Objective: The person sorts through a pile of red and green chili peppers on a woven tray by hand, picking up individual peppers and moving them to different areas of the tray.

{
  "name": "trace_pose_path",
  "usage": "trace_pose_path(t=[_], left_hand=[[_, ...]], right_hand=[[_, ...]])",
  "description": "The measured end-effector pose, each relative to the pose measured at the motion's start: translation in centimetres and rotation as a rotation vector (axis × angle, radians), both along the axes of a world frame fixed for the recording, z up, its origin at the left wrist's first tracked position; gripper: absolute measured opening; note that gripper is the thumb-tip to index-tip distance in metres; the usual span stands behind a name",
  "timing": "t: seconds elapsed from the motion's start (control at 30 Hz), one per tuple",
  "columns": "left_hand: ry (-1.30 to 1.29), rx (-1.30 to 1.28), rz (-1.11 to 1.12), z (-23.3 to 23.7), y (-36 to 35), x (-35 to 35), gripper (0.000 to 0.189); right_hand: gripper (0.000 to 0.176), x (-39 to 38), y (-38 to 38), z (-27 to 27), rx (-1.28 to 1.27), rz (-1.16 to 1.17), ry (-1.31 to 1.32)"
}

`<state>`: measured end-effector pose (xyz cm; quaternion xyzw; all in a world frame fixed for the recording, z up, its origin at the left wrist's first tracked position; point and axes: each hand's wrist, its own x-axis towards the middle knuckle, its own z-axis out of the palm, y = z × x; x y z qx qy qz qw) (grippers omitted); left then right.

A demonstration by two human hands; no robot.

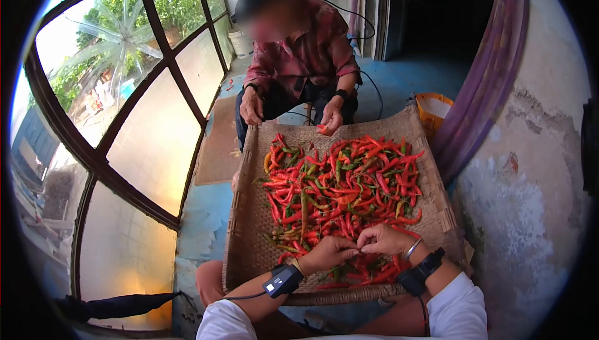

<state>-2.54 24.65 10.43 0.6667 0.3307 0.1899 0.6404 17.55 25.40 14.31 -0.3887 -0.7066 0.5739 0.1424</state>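
Note:
My left hand [329,253] and my right hand [385,240] meet above the near part of a woven tray [259,215]. Both are closed in a pinch, with fingertips touching or almost touching. Whatever sits between them is too small to make out. Under and around my hands lies a heap of chili peppers [337,193], mostly red, with some green and orange ones mixed in. One red chili pepper [405,231] shows just beyond the back of my right hand.
Across the tray another person [302,46] sits facing me; their hand [331,115] holds a small red piece at the far rim. A yellow bucket [433,106] stands by the far right corner. Windows [143,146] line the left; a purple curtain [480,84] and wall are right.

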Motion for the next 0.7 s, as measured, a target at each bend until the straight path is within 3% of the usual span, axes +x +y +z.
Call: trace_pose_path(t=[0.1, 0.23, 0.3, 0.53, 0.7], left_hand=[[-0.005, -0.011, 0.04, 0.1, 0.2, 0.0, 0.017], [-0.091, -0.139, 0.203, 0.6, 0.3, -0.3, 0.017], [-0.182, -0.234, 0.281, 0.7, 0.5, -0.3, 0.016], [-0.277, -0.264, 0.426, 1.1, 1.6, -1.2, 0.013], [-0.309, -0.312, 0.5, 1.5, 1.7, -1.4, 0.011]], right_hand=[[0.015, 0.0, 0.0, 0.2, -0.065, -0.07, -0.018], [0.019, -0.1, 0.2, 0.2, 0.116, 0.052, -0.145], [0.02, -0.4, -0.1, 1.2, -0.14, 0.013, -0.213], [0.02, 0.1, 0.7, -0.8, -0.006, -0.037, -0.175], [0.025, 0.0, 0.4, 0.2, -0.05, -0.097, -0.154]])
